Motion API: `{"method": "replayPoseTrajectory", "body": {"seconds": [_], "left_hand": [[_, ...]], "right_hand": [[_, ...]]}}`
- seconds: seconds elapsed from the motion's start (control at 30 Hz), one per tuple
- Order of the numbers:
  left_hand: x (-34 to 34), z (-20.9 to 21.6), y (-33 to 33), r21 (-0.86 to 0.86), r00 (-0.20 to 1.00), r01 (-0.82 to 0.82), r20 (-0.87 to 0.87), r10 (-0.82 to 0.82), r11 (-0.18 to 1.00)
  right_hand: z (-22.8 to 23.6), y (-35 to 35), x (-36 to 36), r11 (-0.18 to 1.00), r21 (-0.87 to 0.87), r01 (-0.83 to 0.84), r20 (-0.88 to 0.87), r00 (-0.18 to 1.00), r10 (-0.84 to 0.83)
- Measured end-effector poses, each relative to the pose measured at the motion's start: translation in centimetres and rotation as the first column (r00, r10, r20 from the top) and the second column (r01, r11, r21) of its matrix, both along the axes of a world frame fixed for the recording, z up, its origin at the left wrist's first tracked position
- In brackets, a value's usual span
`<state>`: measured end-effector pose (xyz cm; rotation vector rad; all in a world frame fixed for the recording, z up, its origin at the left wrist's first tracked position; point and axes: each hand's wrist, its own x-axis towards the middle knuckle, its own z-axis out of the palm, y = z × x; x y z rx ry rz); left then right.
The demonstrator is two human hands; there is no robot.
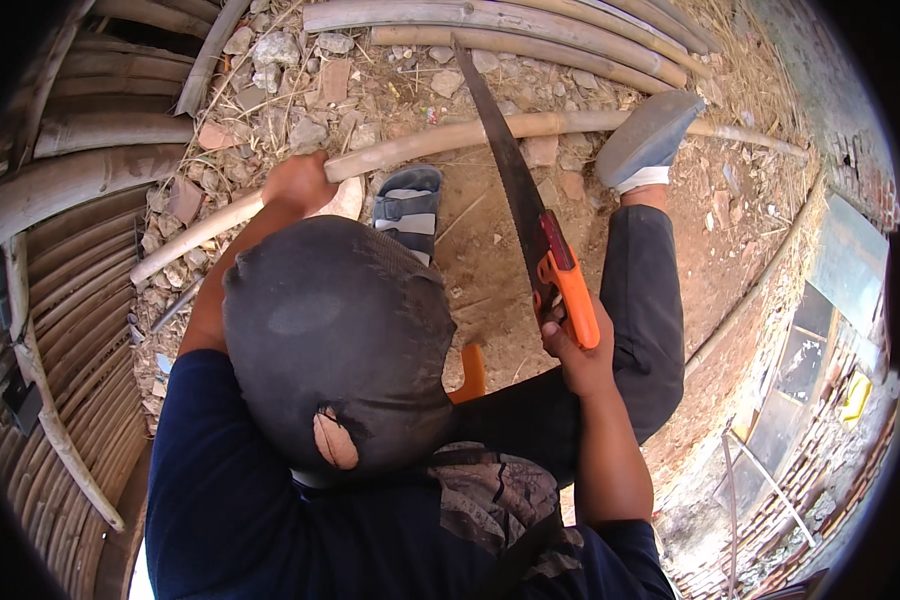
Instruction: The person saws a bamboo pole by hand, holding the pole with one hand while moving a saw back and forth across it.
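Observation:
My left hand (300, 184) is closed around a long, pale bamboo pole (415, 147) that runs across the ground, its near end at the left. In my right hand (582, 345) is a handsaw (515, 175) with an orange handle, its dark blade pointing up and away. The blade crosses over the pole in the picture; whether it touches cannot be made out. My right shoe (652, 138) rests over the pole farther right. A sandal (407, 208) is on my left foot. A dark, torn, cloth-covered shape, seemingly my bent knee (335, 320), hides the ground in the middle.
Several bamboo poles (530, 45) lie together at the far side. Stones and broken bricks (310, 90) cover the ground near them. Stacked bamboo (70, 330) stands at the left, a brick wall (880, 170) at the right. An orange object (470, 373) shows beside my knee.

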<state>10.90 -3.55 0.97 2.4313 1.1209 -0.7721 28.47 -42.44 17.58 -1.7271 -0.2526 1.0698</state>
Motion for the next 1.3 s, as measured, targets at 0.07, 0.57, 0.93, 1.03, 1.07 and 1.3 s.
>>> {"method": "replayPoseTrajectory", "body": {"seconds": [0.07, 0.57, 0.93, 1.03, 1.07, 1.3], "left_hand": [[0.1, 0.6, -0.1, -0.018, 1.000, -0.006, -0.016, 0.005, 1.000], [0.2, 0.4, -0.2, -0.016, 1.000, -0.014, -0.018, 0.013, 1.000], [-0.2, 0.0, -0.2, 0.005, 1.000, 0.007, 0.017, -0.007, 1.000], [-0.1, 0.0, -0.1, 0.004, 1.000, 0.008, 0.019, -0.008, 1.000], [-0.3, 0.0, 0.0, 0.004, 1.000, 0.004, 0.010, -0.004, 1.000], [0.2, -0.1, -0.2, 0.005, 1.000, 0.007, -0.003, -0.007, 1.000]], "right_hand": [[-0.9, -0.7, 0.7, 0.999, -0.032, -0.009, -0.019, 1.000, 0.009], [2.1, -2.8, 2.5, 0.987, -0.156, -0.047, -0.043, 0.998, 0.040], [4.0, -1.8, 3.0, 0.978, -0.196, -0.068, -0.129, 0.991, 0.043], [3.2, -2.6, 1.8, 0.952, -0.243, -0.186, 0.031, 0.979, 0.200], [4.0, -3.1, 1.6, 0.939, -0.262, -0.221, 0.019, 0.972, 0.234], [4.0, -3.1, 1.1, 0.973, -0.207, -0.103, -0.008, 0.995, 0.103]]}}
